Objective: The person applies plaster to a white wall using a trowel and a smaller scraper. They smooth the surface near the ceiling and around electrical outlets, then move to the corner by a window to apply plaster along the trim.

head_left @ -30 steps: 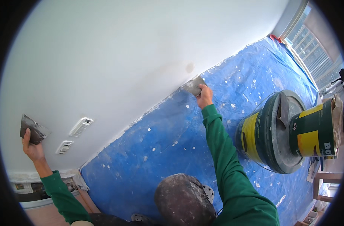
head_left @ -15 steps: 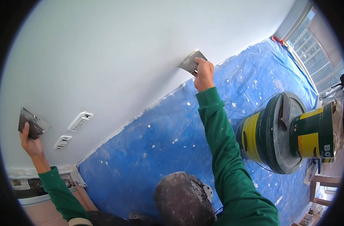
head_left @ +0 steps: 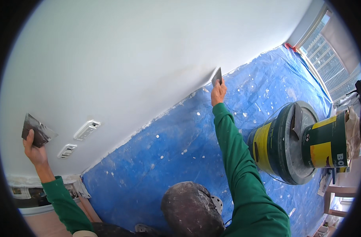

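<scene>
My left hand is closed around a wide putty knife with pale filler smeared on its blade, raised in front of the white wall. Beside that blade, two uncovered outlet frames are set in the wall. My right hand grips a second putty knife, low on the wall close to where it meets the floor sheet. Its blade is turned nearly edge-on to me, and a shadow falls beside it. The handles of both knives are hidden in my fingers.
Blue plastic sheeting spotted with white covers the floor. A large lidded bucket stands at right, with a smaller green and yellow can and a flat blade on it. My dusty knee is below; a window is far right.
My right hand has moved down the wall to the floor edge, and its putty knife has turned from broad side to nearly edge-on. The left hand has barely shifted.
</scene>
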Demonstrator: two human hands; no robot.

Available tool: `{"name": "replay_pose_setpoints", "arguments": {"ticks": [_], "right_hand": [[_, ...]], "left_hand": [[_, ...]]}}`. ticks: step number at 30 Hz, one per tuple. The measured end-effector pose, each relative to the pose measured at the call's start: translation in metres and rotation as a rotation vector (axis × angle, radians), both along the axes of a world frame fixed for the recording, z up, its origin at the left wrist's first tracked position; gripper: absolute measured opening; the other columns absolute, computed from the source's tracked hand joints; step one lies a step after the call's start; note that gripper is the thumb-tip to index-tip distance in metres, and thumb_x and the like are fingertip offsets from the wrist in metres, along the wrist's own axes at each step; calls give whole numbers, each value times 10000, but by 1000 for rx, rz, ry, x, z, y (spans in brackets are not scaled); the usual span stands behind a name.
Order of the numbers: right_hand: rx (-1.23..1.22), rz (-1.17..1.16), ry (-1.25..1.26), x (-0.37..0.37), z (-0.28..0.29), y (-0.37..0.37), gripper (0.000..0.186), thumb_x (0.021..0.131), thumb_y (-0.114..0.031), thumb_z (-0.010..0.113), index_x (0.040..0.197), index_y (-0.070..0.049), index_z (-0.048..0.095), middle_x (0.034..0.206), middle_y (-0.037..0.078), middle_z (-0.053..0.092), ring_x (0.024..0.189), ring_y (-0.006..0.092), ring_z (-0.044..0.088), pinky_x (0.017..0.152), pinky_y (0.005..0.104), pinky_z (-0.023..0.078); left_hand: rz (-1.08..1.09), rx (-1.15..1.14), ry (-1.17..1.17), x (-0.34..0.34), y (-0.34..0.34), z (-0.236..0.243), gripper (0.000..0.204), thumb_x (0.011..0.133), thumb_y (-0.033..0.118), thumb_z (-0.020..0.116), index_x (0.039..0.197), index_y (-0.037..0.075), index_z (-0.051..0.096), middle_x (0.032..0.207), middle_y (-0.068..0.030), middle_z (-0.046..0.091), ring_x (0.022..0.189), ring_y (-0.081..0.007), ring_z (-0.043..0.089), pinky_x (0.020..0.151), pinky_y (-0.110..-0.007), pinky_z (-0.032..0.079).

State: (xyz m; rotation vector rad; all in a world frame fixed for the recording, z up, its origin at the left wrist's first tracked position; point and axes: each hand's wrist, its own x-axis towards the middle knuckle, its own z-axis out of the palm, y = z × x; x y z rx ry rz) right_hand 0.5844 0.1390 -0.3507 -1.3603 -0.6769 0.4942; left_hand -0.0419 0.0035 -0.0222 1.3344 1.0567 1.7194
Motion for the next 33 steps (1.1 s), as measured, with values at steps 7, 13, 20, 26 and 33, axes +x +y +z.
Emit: {"name": "replay_pose_setpoints", "arguments": {"ticks": [7, 13, 20, 26, 33], "right_hand": [[-106, 26, -51, -94, -13, -19, 380, 947, -160, 493, 1311, -52, 517, 1092, 149, 569, 1070, 280, 534, 938, 358, 406], [-182, 88, 548, 20, -11, -16, 247, 923, -132, 534, 1093, 43, 579, 1051, 126, 613, 930, 225, 601, 836, 361, 477], [-77, 130, 602, 8, 65, 10, 255, 878, -127, 576, 1070, 37, 542, 993, 128, 610, 871, 269, 628, 716, 437, 529], [-49, 207, 487, -7, 124, -5, 222, 895, -128, 582, 1031, 43, 544, 981, 133, 604, 826, 221, 616, 714, 361, 522], [-68, 115, 319, 50, 16, -45, 336, 936, -128, 544, 1214, 61, 551, 1076, 105, 627, 942, 185, 586, 836, 317, 469]], "left_hand": [[31, 21, -11, -5, 4, -4, 327, 880, 102, 593, 1190, -1, 565, 1140, -65, 604, 1058, -182, 564, 974, -355, 403], [-5, 1, -32, 4, 6, -6, 325, 875, 97, 596, 1182, -4, 572, 1117, -66, 616, 1041, -181, 571, 971, -347, 405], [-30, 8, 55, -13, -2, -2, 301, 877, 101, 592, 1157, -10, 583, 1096, -73, 625, 1022, -177, 578, 952, -343, 414], [5, -3, 29, -17, 3, -5, 313, 886, 108, 581, 1173, -15, 567, 1121, -77, 610, 1049, -179, 563, 959, -347, 403], [-33, -9, 36, -29, 3, -4, 324, 893, 114, 574, 1193, -9, 557, 1152, -71, 597, 1083, -180, 549, 984, -357, 388]]}}
